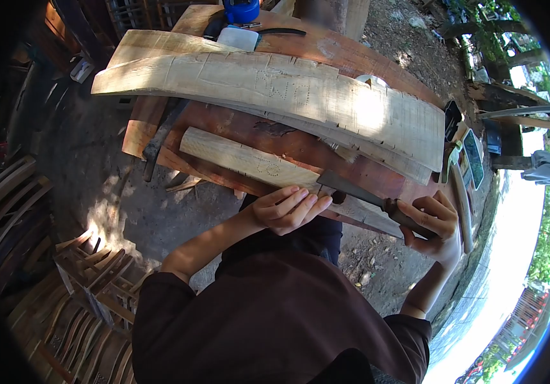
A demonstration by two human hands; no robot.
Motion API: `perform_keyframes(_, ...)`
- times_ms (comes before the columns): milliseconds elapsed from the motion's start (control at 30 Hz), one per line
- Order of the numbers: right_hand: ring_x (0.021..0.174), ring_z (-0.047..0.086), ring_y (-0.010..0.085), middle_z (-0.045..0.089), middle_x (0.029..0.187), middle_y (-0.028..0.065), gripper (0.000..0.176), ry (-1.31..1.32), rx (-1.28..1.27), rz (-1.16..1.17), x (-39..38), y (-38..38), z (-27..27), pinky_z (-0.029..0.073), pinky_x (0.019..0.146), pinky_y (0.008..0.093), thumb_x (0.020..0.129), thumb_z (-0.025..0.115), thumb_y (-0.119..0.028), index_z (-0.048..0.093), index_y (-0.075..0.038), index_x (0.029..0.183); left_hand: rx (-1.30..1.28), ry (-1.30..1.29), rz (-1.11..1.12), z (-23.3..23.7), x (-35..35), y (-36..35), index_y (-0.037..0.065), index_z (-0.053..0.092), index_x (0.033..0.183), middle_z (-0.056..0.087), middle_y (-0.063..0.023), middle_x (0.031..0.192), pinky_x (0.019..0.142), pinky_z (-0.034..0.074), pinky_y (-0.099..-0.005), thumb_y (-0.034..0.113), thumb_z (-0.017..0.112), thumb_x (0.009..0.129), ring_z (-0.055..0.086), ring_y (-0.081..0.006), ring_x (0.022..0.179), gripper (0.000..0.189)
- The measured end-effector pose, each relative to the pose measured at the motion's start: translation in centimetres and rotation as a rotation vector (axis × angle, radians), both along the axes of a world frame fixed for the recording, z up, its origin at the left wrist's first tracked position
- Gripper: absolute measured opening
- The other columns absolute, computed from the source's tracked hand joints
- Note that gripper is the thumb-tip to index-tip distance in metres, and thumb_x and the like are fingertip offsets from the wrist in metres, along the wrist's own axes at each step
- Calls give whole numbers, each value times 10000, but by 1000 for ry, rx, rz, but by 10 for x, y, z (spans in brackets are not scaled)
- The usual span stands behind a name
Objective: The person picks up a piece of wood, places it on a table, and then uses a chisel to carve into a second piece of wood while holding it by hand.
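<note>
A narrow pale wooden board (236,157) with a dotted pattern on its top face lies along the near side of the reddish wooden workbench (224,121). My left hand (288,210) is at the board's near edge, fingers bent and closed on its right part. My right hand (434,227) is wrapped around the dark handle of a flat-bladed tool (354,191). The grey blade points left, and its tip overlaps the board's right part just beyond my left fingertips. My palm hides part of the handle.
Long pale planks (224,77) with dotted markings lie across the bench. Behind them are a blue round object (242,11) and a white block (238,38). A phone (473,159) sits at the right. A dark bar (163,141) crosses the left edge. Curved wooden pieces (83,320) stand lower left.
</note>
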State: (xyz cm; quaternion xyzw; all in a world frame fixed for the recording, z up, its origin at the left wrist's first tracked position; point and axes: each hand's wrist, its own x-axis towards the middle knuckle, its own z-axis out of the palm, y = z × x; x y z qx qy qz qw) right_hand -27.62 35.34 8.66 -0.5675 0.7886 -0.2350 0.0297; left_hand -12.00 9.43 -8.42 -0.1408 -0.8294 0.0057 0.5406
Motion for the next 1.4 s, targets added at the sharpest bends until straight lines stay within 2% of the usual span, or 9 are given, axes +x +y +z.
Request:
perform_keyframes(367,643,475,179,606,779,8,680,31,9,-58,6,15,9,381,612,316,441,810,-98,756,-145,1117,-17,-40,-14,5,1,-3,211,729,1163,516,16,1118,1021,511,-287,211,707,899,551,-131,1100,265)
perform_keyframes(700,644,491,176,613,771,8,671,11,-11,-30,7,-2,4,389,610,307,473,786,-53,750,-153,1135,-2,-33,11,1,1,-1,230,738,1146,524,20,1115,1004,528,-292,242,722,890,559,-131,1098,257)
perform_keyframes(867,645,484,173,614,777,6,633,77,-31,-107,11,16,12,391,607,313,495,794,-65,757,-147,1122,-12,-48,0,4,1,-2,216,738,1146,525,22,1115,1010,527,-295,258,721,891,563,-135,1102,259)
perform_keyframes(1000,658,489,177,618,795,0,616,29,-13,-76,14,-1,-1,404,614,321,520,797,-51,750,-147,1127,-12,-37,-9,1,1,-2,214,738,1146,528,23,1119,1016,526,-295,267,722,890,563,-135,1107,262)
perform_keyframes(1267,639,480,182,607,771,-9,629,88,-32,-84,11,14,9,386,615,319,498,798,-54,753,-156,1117,-10,-45,-10,2,1,-2,203,740,1142,530,20,1115,1012,529,-295,274,714,897,564,-137,1106,257)
perform_keyframes(1400,642,480,176,606,774,-2,625,25,-34,-53,12,-6,-1,390,615,313,500,795,-54,760,-163,1115,-8,-39,2,1,1,-2,209,739,1145,534,13,1120,1004,535,-295,264,711,899,565,-143,1112,254)
